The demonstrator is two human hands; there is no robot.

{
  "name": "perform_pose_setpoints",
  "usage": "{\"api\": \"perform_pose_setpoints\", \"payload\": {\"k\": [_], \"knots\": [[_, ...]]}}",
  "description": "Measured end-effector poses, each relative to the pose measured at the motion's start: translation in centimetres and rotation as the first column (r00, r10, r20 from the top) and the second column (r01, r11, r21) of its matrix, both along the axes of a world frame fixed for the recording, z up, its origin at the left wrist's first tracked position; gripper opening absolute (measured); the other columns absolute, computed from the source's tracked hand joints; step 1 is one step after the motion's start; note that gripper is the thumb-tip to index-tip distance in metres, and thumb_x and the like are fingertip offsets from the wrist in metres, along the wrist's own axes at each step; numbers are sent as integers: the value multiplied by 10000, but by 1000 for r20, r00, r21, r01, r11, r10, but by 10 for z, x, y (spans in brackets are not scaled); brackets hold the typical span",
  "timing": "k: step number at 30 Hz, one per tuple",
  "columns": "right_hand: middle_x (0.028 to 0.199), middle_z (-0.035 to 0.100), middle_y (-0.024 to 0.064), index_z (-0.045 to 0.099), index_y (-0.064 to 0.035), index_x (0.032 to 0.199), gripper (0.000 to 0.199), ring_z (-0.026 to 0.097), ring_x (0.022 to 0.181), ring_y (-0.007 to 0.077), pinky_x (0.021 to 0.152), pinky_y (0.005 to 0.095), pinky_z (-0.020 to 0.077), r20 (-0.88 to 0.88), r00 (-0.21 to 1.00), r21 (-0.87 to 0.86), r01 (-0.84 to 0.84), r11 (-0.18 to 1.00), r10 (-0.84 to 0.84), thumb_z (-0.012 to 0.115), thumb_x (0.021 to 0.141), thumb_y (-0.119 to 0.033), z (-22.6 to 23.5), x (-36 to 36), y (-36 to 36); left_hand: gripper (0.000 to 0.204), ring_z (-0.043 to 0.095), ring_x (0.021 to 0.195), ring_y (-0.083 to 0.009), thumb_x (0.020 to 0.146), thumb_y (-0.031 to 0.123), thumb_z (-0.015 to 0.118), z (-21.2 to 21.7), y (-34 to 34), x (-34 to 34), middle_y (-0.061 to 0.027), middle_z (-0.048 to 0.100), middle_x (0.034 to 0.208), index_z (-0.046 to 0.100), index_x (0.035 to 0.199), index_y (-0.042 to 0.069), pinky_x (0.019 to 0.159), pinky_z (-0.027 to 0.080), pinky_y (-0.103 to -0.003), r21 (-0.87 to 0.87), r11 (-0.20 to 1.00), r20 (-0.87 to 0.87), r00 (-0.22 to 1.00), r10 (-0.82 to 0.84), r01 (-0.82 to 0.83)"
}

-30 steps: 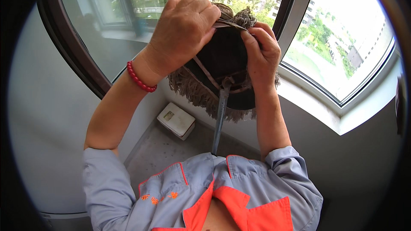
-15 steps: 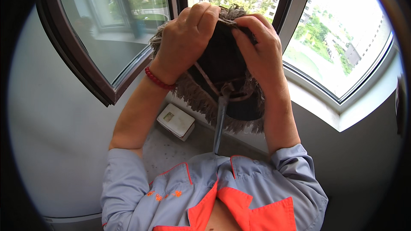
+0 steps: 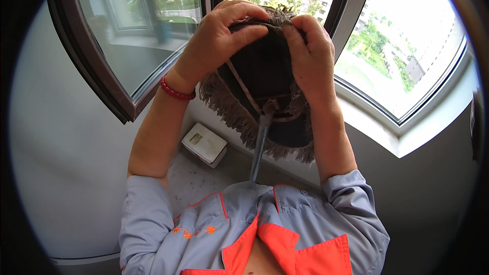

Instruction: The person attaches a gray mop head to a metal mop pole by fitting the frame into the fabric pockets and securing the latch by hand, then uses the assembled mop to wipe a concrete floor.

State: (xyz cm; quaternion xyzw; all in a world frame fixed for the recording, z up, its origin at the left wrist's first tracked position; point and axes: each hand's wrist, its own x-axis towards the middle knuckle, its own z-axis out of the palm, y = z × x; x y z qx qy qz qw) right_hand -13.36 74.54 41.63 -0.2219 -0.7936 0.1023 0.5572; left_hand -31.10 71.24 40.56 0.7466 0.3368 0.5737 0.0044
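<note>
A flat dust mop point(image 3: 267, 66) with grey-brown stringy fringe is raised in front of me, its dark backing facing me. A grey metal handle point(image 3: 261, 140) runs from its swivel joint down toward my chest. My left hand point(image 3: 211, 43), with red beads at the wrist, is at the upper left edge of the mop head; the edge lies between its thumb and fingers. At the top right of that edge, my right hand point(image 3: 311, 56) pinches the mop's rim and fringe between thumb and fingers. The fringe hides some fingertips.
An open window sash point(image 3: 104, 66) with a brown frame stands at the left. Another window pane point(image 3: 402, 46) and a white sill point(image 3: 372, 127) are on the right. A white lidded box point(image 3: 205, 142) sits on the grey speckled floor point(image 3: 191, 181) below, by the wall.
My left hand has loosened from a tight fist, and its thumb has straightened along the mop's edge. The left forearm has shifted slightly left. My right hand stays at the rim.
</note>
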Motion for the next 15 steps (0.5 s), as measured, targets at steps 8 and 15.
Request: {"api": "perform_pose_setpoints", "payload": {"k": [8, 15], "knots": [[792, 536, 118, 515, -11, 820, 77, 530, 739, 281, 671, 349, 432, -7, 997, 119, 71, 990, -71, 574, 813, -60, -5, 0, 6, 196, 570, 925, -145, 834, 90, 613, 3, 2, 3, -42, 599, 1020, 615, 1023, 41, 807, 459, -260, -154, 984, 8, 996, -90, 90], [831, 550, 113, 531, -19, 844, 88, 540, 770, 275, 693, 352, 431, 34, 997, 70, 73, 995, -75, 592, 800, -63, -7, 6, 3, 193, 589, 825, -254, 741, 87, 660, -14, 8, 14, -75, 592, 915, 579, 913, 47, 714, 486, -338, 431, 792, -77, 857, 509, -432]]}}
